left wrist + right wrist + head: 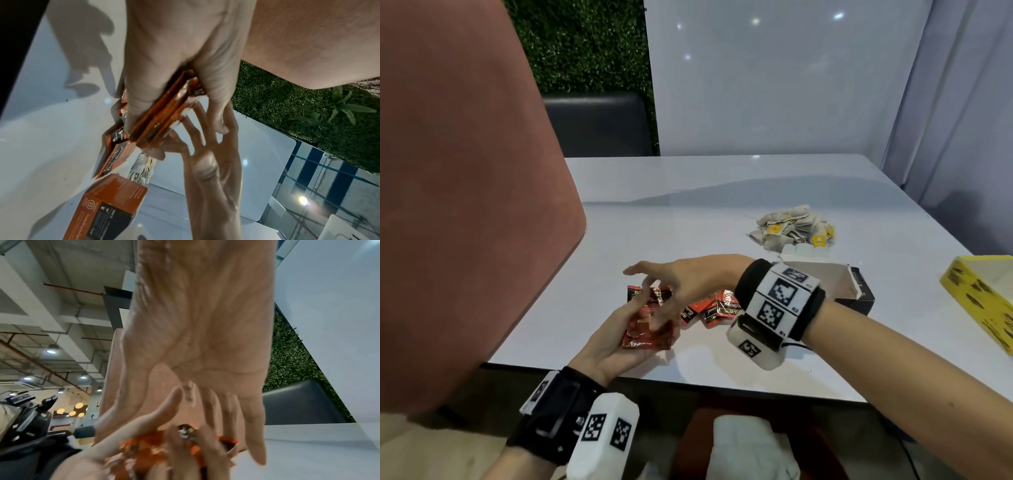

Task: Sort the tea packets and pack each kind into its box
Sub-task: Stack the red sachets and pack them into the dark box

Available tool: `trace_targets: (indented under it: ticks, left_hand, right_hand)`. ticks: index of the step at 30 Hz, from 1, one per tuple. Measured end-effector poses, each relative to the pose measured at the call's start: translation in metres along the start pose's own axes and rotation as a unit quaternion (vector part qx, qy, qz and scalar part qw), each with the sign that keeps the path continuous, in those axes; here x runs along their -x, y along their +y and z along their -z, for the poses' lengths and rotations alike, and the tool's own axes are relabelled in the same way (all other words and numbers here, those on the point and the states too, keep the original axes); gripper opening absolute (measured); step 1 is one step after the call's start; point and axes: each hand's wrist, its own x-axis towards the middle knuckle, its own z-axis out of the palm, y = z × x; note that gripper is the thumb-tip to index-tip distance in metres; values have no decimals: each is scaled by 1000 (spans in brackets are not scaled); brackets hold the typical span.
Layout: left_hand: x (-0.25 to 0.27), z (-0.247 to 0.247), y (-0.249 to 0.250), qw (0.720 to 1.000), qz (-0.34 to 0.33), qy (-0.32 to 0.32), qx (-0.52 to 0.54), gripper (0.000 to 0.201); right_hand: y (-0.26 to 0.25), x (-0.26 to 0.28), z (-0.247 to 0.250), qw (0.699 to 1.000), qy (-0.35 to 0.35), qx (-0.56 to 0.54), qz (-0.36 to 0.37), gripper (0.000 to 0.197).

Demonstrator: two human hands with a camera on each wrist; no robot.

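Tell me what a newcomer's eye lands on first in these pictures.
First, the stack of shiny red foil tea packets that the left hand grips at the near edge of the glossy white table, with the right hand spread open just above it. Next, more loose red packets lying beside them, and a heap of white paper tea bags with yellow tags farther back on the right.
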Motion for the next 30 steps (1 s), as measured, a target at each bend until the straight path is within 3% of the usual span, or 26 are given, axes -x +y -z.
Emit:
trace_targets:
  ticks: [3,5,8,11,14,17,19,23,26,30]
  left_hand:
    - [-1,-9,-6,999,-9,11,31,61]
    - [-1,-13,-9,998,-31,33,38,44]
    - [-6,-4,-8,995,-62,71,22,45]
    - [-1,2,-3,996,-61,67,0,36]
    - [-1,15,5,996,-69,45,30,75]
    - [-3,27,13,993,-87,52,55,91]
    - [-3,28,16,991,-95,68,61,84]
    - [-2,26,16,987,-100,106,69,77]
    - [-2,27,15,985,-112,111,70,99]
    - [-4,25,13,985,-137,97,40,105]
  right_hand:
    - [2,-4,-17,997,36,57,23,105]
    - [5,-12,-25,995,71,69,26,105]
    - [6,-22,-30,995,73,57,25,98]
    - [4,-20,-21,997,71,17,17,91]
    - [17,-24,-4,985,138,56,-91,64]
    - [29,-32,-13,959,109,194,-177,48]
    - [34,-37,-30,949,75,248,-180,47]
    - [36,-39,-40,942,103,284,-146,29]
    - [33,-33,-28,938,192,256,-131,24]
    - [24,-25,-5,909,349,199,-110,18]
